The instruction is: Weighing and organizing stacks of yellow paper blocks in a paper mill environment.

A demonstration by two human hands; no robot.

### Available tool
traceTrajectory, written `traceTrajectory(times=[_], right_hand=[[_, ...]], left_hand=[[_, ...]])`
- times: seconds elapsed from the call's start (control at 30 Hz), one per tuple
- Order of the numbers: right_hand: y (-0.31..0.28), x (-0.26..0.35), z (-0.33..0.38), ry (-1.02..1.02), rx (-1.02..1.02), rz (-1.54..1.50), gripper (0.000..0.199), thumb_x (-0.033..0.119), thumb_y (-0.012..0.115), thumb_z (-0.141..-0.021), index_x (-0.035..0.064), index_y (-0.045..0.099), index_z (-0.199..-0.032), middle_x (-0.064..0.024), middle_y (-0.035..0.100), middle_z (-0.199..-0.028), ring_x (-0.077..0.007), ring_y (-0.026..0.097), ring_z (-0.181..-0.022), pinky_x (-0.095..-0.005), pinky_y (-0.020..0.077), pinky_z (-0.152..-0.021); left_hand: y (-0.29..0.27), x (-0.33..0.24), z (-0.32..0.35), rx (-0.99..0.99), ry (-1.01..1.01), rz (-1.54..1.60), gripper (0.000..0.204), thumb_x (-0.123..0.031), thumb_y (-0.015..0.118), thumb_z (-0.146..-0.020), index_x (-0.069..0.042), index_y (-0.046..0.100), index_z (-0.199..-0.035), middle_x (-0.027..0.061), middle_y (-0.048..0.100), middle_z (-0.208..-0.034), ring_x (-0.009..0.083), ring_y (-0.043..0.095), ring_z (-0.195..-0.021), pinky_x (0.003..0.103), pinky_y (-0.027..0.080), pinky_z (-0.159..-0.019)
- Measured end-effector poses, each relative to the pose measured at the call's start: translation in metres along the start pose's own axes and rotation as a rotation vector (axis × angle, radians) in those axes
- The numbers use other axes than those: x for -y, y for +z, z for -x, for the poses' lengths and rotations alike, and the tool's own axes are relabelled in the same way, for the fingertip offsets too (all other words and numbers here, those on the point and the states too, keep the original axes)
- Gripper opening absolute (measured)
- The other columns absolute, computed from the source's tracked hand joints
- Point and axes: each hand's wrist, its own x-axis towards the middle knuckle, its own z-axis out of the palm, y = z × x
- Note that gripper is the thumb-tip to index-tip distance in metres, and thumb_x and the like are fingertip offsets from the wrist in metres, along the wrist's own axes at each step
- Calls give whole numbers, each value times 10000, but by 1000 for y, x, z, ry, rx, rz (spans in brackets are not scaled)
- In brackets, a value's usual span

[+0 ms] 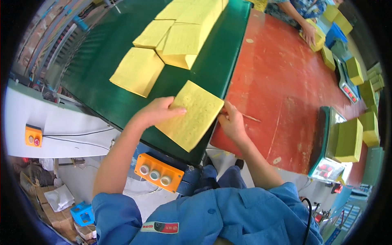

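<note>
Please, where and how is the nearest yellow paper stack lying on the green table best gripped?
Probably by its left and right edges at the near end, coming from the near side. The yellow paper stack lies flat, its far end close against other stacks, while bare green table borders these edges.

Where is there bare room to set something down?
The red tabletop has the widest bare patch, between the green surface and the scales. Another lies on the green surface, left of the yellow stacks. Crowded: the red tabletop's right side, and where the left hand holds a yellow sheaf, the right hand at its edge.
</note>
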Motion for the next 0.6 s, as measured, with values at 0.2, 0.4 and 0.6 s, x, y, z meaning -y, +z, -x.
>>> traceTrajectory(times=[0.2,0.4,0.6], right_hand=[[-61,-5,111,108,-233,-65,406,-37,557,-859,-2,574,-1263,-161,654,-1119,-240,650,-1018,-328,517,-863],[-60,-18,209,710,23,-816,354,130,493,-981,-25,540,-1296,-142,617,-1254,-254,607,-1144,-379,484,-954],[-71,-46,221,714,-108,-1425,449,307,387,-1051,-18,503,-1339,-159,593,-1323,-261,568,-1206,-431,415,-1046]], left_hand=[[77,-43,12,11,114,83,606,-438,648,-919,7,547,-1318,197,685,-1172,320,657,-1110,381,501,-941],[120,-50,-4,164,215,322,576,-413,629,-945,-7,525,-1340,195,681,-1180,290,666,-1096,371,501,-944],[174,-100,11,313,158,244,486,-278,597,-993,6,494,-1373,93,625,-1254,157,587,-1121,325,469,-971]])
